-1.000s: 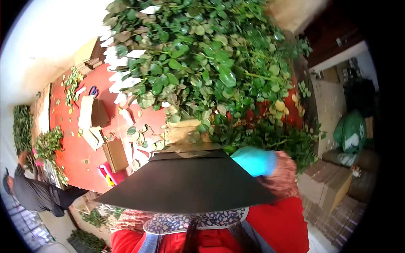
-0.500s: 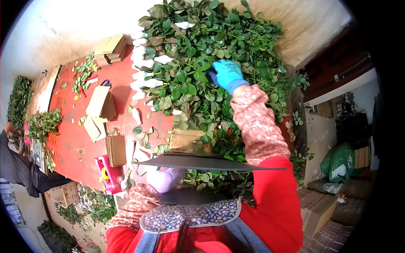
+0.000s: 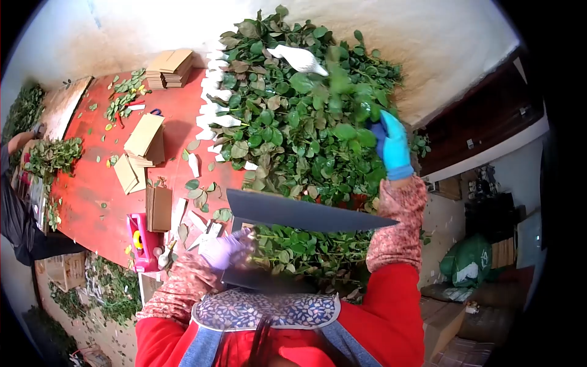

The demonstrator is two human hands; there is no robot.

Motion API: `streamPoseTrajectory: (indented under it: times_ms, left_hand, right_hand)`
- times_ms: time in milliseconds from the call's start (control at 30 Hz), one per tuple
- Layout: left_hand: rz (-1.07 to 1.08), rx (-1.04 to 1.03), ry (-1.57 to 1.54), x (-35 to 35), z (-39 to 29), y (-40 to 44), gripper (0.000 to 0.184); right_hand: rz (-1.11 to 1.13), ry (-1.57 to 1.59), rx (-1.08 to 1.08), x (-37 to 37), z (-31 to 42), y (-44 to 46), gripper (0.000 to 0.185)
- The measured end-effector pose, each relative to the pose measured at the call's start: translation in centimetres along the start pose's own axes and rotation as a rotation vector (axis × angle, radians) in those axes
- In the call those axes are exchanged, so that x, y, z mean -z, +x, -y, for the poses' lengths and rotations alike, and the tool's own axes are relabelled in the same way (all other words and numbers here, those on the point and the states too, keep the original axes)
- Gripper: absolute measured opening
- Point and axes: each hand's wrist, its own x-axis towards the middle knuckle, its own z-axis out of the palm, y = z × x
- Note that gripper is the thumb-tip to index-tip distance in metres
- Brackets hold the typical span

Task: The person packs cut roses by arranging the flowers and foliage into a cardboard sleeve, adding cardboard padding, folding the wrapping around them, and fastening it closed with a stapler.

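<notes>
In a blue glove, my right hand (image 3: 392, 144) is closed round the leafy stem of a rose, at the right side of a large pile. Its leaves (image 3: 345, 92) are blurred, and its head, in a white sleeve (image 3: 299, 60), points up and left over the pile. My left hand (image 3: 227, 249), in a lavender glove, is low beside the pile's near part, close to white slips on the table; its fingers are smeared and partly unclear. Green rose stems (image 3: 287, 122) lie heaped, with white-sleeved heads (image 3: 214, 110) lined up along their left side.
On the red table (image 3: 98, 202) stand cardboard stacks (image 3: 170, 68), folded cardboard pieces (image 3: 144, 137) and a pink tape dispenser (image 3: 144, 241). A dark flat panel (image 3: 306, 211) crosses in front of me. Another person's arm (image 3: 21, 140) works at far left.
My right hand has moved right from the middle of the pile, drawing a rose stem with its white-sleeved head up across the leaves. My left hand has shifted slightly left; the dark panel has tilted.
</notes>
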Motion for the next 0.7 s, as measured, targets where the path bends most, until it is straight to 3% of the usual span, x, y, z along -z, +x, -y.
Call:
streamPoseTrajectory:
  times_ms: [67,100,167,200,233,267,300,333,367,400,533,667,700]
  left_hand:
    - [0.07,-0.052,0.787,3.6,-3.7,0.0,0.022]
    - [-0.039,-0.078,0.773,5.5,-4.4,-0.3,0.018]
    - [-0.397,0.009,0.699,6.2,-12.9,-0.2,0.014]
    - [-0.517,0.031,0.358,5.7,-17.9,0.0,0.019]
    - [-0.609,-0.141,0.193,6.3,-18.4,-0.3,0.032]
    - [-0.564,-0.223,0.229,6.3,-21.1,-0.4,0.045]
    - [-0.553,-0.494,0.266,4.7,-23.6,1.4,0.064]
    - [-0.598,-0.52,0.321,3.8,-25.2,2.0,0.076]
    - [-0.489,-0.451,0.332,3.5,-27.1,2.0,0.084]
    - [-0.439,-0.489,0.245,2.5,-28.3,2.6,0.072]
    - [-0.563,-0.561,0.021,-0.7,-28.0,4.0,0.025]
    - [-0.716,-0.586,0.048,0.4,-26.7,4.0,0.02]
    - [-0.789,-0.585,0.023,0.4,-26.6,3.9,0.019]
  right_hand:
    - [0.081,0.25,0.014,1.2,3.3,-2.3,0.033]
    - [0.054,0.055,0.064,1.6,4.6,-3.6,0.034]
    - [-0.013,-0.058,0.013,3.2,5.8,-6.1,0.037]
    - [0.01,-0.146,0.042,3.2,7.5,-7.3,0.037]
    - [0.03,-0.233,0.073,3.2,9.1,-8.4,0.038]
    - [0.032,-0.302,0.114,3.0,10.0,-8.9,0.039]
    - [0.029,-0.361,0.16,2.5,10.6,-9.1,0.041]
    - [0.021,-0.411,0.208,1.9,11.1,-9.4,0.043]
    - [0.017,-0.453,0.255,1.3,11.6,-9.6,0.045]
    - [0.013,-0.483,0.283,0.7,12.5,-9.9,0.043]
    - [0.021,-0.616,0.414,-1.0,13.9,-10.3,0.039]
    - [0.08,-0.72,0.499,-0.9,14.0,-10.8,0.041]
    - [0.092,-0.521,0.423,-2.3,15.2,-11.0,0.042]
